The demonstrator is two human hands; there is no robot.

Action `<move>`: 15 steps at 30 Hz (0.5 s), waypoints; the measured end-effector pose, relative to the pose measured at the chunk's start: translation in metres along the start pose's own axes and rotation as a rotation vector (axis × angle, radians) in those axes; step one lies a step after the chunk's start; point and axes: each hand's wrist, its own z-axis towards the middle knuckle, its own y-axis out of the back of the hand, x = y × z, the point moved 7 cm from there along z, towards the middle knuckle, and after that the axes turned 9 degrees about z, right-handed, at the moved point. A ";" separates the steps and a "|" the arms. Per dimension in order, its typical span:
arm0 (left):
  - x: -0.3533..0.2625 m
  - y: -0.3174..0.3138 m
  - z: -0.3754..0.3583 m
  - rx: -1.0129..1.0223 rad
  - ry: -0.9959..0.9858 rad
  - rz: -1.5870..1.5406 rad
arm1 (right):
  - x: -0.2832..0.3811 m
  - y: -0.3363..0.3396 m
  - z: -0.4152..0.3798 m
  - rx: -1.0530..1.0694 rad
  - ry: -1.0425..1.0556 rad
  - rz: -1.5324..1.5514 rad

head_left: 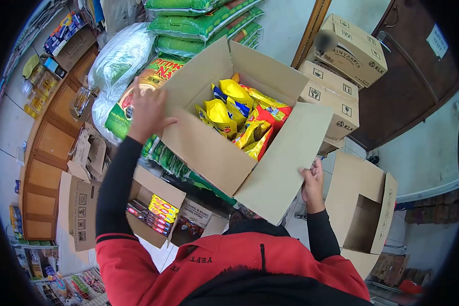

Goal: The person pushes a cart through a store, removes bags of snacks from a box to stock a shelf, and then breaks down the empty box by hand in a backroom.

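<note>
An open cardboard box (289, 159) stands tilted in front of me with its flaps folded out. Inside it lie several yellow, blue and red plastic packets (234, 104). At the box's left corner is my left hand (148, 109), its fingers apart and its thumb against or just in front of the cardboard; contact is hard to make out. My right hand (312, 183) pinches the outer edge of the right flap between thumb and fingers. Behind the left hand lies a green and gold printed sack (160, 71).
Green sacks (188, 25) are stacked at the back. Closed cartons (331, 97) stand at the right, near a brown door (408, 66). An open carton (362, 183) sits lower right. At lower left, another box (143, 191) holds small red and yellow packs.
</note>
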 end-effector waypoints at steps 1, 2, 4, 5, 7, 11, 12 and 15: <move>-0.022 0.001 0.004 0.048 0.085 -0.018 | 0.006 -0.011 0.000 0.000 -0.004 -0.002; -0.046 -0.010 0.005 0.049 0.083 -0.018 | 0.013 -0.029 0.000 0.036 -0.009 -0.031; -0.092 -0.035 0.005 -0.075 0.056 -0.024 | 0.024 -0.069 -0.001 0.174 0.066 -0.118; -0.102 -0.040 0.007 -0.081 0.051 -0.030 | 0.026 -0.091 -0.001 0.280 0.145 -0.182; -0.103 -0.054 0.010 0.034 0.234 -0.232 | 0.028 -0.127 -0.001 0.445 0.429 -0.546; -0.091 -0.059 0.000 -0.026 0.283 -0.491 | 0.009 -0.138 0.028 0.447 0.615 -0.787; -0.091 -0.057 -0.004 -0.030 0.281 -0.492 | 0.011 -0.137 0.035 0.455 0.677 -0.826; -0.087 -0.049 -0.020 0.144 0.433 -0.897 | 0.033 -0.130 0.075 0.422 0.712 -0.926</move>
